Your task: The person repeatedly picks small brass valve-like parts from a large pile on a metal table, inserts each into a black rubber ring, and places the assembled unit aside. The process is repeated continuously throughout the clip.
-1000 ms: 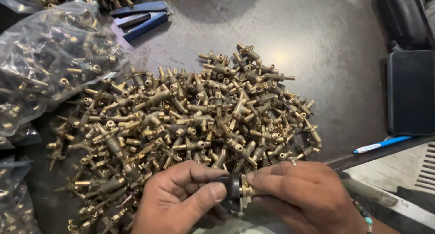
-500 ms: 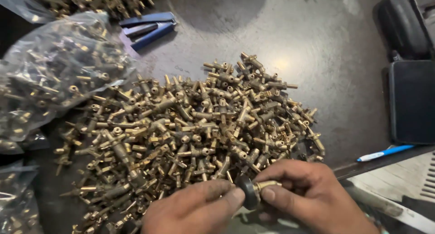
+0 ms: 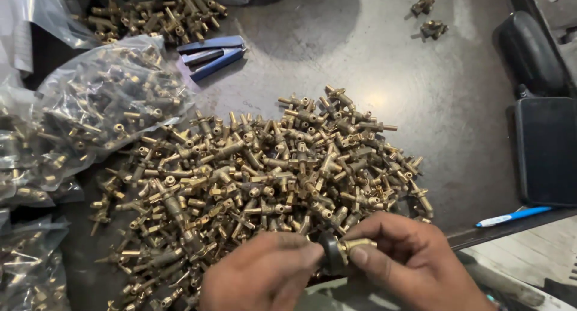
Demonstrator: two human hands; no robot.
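Observation:
Both my hands meet at the bottom middle of the head view over one small part. My left hand (image 3: pixel 264 274) pinches a dark round knob (image 3: pixel 329 254). My right hand (image 3: pixel 409 260) pinches the brass valve fitting (image 3: pixel 356 246) that sticks out of that knob. Just beyond my fingers lies a large heap of brass valve fittings (image 3: pixel 258 178) on the dark metal table (image 3: pixel 421 88).
Clear plastic bags of brass fittings (image 3: pixel 90 106) lie at the left. A blue tool (image 3: pixel 211 53) and a smaller heap of fittings (image 3: pixel 156 13) sit at the back. Two loose fittings (image 3: pixel 428 16) lie at top right. A black case (image 3: pixel 546 151) and blue pen (image 3: pixel 511 216) are at right.
The view has tilted, so my hands sit lower in the frame. They stay together on the knob and fitting, with the fingers turned slightly around it.

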